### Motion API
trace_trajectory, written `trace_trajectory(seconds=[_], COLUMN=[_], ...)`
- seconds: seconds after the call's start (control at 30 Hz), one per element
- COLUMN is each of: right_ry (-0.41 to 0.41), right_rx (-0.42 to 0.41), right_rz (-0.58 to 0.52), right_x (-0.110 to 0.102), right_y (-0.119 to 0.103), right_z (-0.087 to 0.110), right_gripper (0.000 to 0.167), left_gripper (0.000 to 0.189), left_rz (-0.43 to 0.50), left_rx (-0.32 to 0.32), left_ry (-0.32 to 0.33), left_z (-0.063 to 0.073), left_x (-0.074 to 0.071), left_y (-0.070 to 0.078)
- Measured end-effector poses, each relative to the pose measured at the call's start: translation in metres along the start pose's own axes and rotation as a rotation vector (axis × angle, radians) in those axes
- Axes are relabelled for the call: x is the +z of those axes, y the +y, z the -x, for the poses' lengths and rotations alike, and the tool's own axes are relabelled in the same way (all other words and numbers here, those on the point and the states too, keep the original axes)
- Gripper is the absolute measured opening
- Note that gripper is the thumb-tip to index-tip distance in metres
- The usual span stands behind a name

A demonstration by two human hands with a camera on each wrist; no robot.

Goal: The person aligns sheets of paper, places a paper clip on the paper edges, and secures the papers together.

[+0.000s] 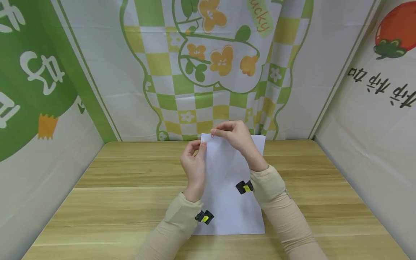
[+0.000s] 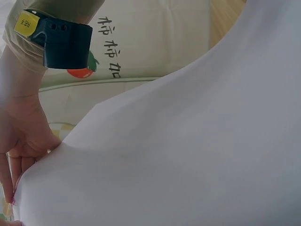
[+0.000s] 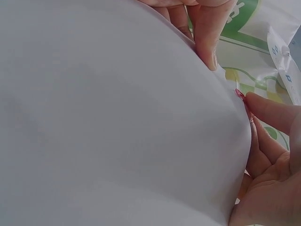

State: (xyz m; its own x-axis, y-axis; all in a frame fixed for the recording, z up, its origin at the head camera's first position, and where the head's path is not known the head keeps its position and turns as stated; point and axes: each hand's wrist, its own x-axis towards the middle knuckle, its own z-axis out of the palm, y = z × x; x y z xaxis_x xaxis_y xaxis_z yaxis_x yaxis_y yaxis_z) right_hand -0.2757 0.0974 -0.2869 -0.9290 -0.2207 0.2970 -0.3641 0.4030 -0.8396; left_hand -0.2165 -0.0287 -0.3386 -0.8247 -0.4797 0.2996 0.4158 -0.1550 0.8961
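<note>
White sheets of paper (image 1: 230,202) stand tilted up from the table, their upper edge raised toward the back wall. My left hand (image 1: 194,162) pinches the paper near its top left corner between thumb and fingers. At the top edge, my right hand (image 1: 236,136) pinches a small red paper clip (image 1: 212,135) between thumb and fingertip. In the right wrist view the looped end of the paper clip (image 3: 240,94) sits right at the paper's edge, close to the left thumb. The left wrist view is mostly filled by the paper (image 2: 164,155).
A wooden table (image 1: 130,202) lies beneath. Printed cloth walls (image 1: 201,104) enclose its back and both sides. Black wrist mounts with yellow labels are strapped on at the left cuff (image 1: 204,217) and the right cuff (image 1: 244,187), overlapping the paper in the head view.
</note>
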Motion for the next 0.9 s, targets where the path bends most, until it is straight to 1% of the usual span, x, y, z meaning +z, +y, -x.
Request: trace_trajectory(seconds=[0.3, 0.73, 0.9], right_ry=[-0.018, -0.047, -0.052], right_rx=[0.01, 0.044, 0.05], right_rz=[-0.012, -0.01, -0.01], right_x=[-0.003, -0.0068, -0.0072], right_y=[-0.0006, 0.0012, 0.0032], right_z=[-0.0011, 0.0002, 0.0005], right_gripper=[0.02, 0.023, 0.022], left_gripper=[0.01, 0.004, 0.004], left_rz=[0.015, 0.012, 0.009], left_rx=[0.005, -0.002, -0.006], left_ry=[-0.008, -0.001, -0.009], left_z=[0.0, 0.0013, 0.0022], left_x=[0.0004, 0.0018, 0.0015], left_y=[0.0017, 0.0026, 0.0027])
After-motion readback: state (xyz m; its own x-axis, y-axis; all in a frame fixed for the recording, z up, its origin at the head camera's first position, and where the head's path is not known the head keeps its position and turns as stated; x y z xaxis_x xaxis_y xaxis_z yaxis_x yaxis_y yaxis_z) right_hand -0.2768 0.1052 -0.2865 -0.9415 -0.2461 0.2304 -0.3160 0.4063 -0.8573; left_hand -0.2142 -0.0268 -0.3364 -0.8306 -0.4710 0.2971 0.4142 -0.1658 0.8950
